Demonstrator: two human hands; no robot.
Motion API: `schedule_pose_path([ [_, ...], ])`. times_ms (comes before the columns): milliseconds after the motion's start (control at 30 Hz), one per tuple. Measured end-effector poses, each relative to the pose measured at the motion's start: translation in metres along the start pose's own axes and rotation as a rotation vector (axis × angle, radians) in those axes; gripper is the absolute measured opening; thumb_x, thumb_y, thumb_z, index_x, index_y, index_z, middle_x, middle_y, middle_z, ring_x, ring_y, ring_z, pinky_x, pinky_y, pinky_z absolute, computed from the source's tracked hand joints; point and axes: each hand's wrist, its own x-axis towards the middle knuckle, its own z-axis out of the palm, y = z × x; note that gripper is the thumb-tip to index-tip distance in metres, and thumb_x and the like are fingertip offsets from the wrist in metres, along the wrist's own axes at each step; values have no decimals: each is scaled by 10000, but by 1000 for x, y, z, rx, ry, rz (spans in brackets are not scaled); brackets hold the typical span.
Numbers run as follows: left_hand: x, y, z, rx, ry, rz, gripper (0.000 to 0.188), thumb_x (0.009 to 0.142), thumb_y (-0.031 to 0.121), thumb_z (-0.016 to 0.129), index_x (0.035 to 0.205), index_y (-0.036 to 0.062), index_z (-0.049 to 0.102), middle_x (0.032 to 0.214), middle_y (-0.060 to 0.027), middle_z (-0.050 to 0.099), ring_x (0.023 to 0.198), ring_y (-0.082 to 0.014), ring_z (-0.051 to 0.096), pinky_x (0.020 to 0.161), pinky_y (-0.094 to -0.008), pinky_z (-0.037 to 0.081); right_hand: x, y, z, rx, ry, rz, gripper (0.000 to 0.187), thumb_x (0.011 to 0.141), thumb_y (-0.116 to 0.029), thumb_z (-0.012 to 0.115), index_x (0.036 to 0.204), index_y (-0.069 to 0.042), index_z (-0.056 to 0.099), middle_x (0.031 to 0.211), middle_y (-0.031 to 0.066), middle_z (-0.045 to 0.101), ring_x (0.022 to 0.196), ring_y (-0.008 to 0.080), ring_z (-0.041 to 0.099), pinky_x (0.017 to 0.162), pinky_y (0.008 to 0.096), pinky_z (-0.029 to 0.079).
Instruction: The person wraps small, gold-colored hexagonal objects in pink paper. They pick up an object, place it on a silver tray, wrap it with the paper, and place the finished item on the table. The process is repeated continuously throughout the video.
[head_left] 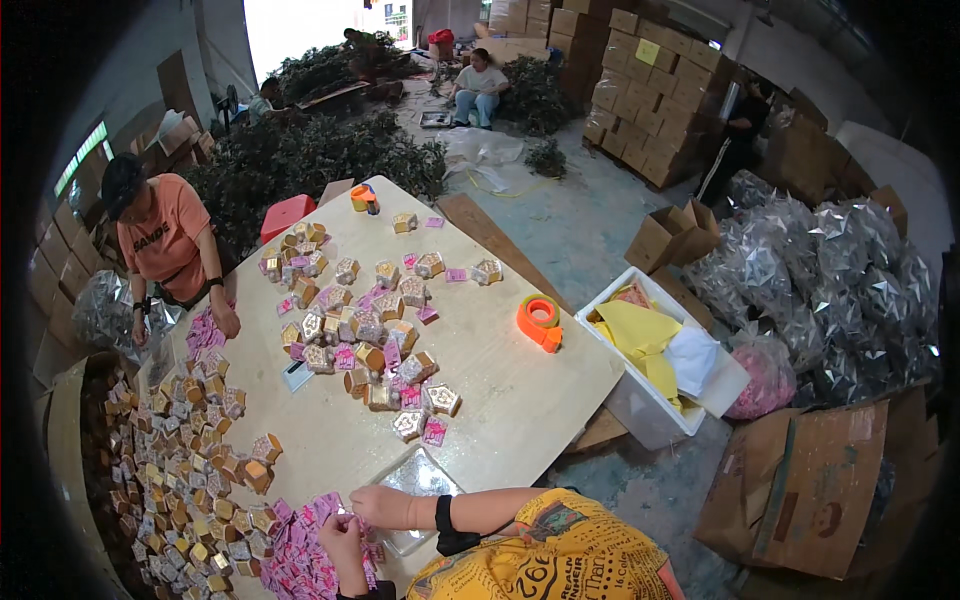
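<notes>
Both of my hands meet at the table's near edge, above a heap of small pink packets (pixel 300 550). My left hand (pixel 343 543) is closed, its fingertips drawn together over the packets. My right hand (pixel 382 507) reaches in from the right with fingers pinched, almost touching the left. Something small and pale shows between the fingertips, too small to name. Beside my right wrist lies a clear plastic bag (pixel 425 474), partly under my forearm. Farther up the table are many small gold-and-white house-shaped boxes (pixel 408 424), with pink packets scattered among them.
A large pile of similar boxes (pixel 190 480) fills the left side. A co-worker (pixel 170 235) handles pink packets at the far left. An orange tape dispenser (pixel 540 322) rests near the right edge; beyond stand a white foam bin (pixel 645 415) and a cardboard box (pixel 820 485).
</notes>
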Motion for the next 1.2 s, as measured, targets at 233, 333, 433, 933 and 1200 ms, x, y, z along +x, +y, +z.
schedule_pose_path([
  [233, -2, 2, -1, 79, 36, 129, 47, 737, 11, 627, 737, -32, 609, 594, -53, 580, 506, -92, 515, 468, -238, 398, 5, -5, -9, 75, -37, 57, 87, 691, -96, 544, 693, -12, 519, 764, 125, 509, 736, 280, 548, 638, 362, 461],
  [333, 0, -1, -5, -38, -19, 74, 60, 770, 31, 612, 756, -27, 607, 610, -50, 585, 523, -92, 534, 476, -231, 418, 7, -7, -19, 323, -95, 286, 82, 697, -88, 581, 724, -16, 553, 794, 131, 545, 743, 316, 554, 661, 379, 464],
  [433, -1, 9, -9, -239, -83, -18, 70, 798, 47, 602, 778, -20, 605, 634, -45, 592, 547, -93, 555, 479, -227, 438, 8, -4, -23, 539, -55, 392, 73, 697, -82, 594, 728, -20, 569, 772, 115, 543, 735, 315, 553, 668, 373, 457],
  [933, -4, 29, -21, 58, -4, 337, 65, 766, 60, 647, 772, -4, 637, 714, -62, 554, 627, -140, 525, 484, -257, 407, 6, 0, -7, 1738, -65, 1021, 121, 890, -121, 549, 932, -11, 520, 738, 68, 603, 607, 153, 635, 493, 242, 516],
  [1200, -29, 105, -29, 385, -133, 555, 235, 721, 26, 635, 952, 21, 594, 866, -148, 525, 801, -319, 526, 698, -361, 429, 0, 4, -14, 1718, -130, 1004, 122, 877, -98, 546, 875, 17, 585, 710, 77, 626, 578, 134, 623, 483, 214, 493],
])
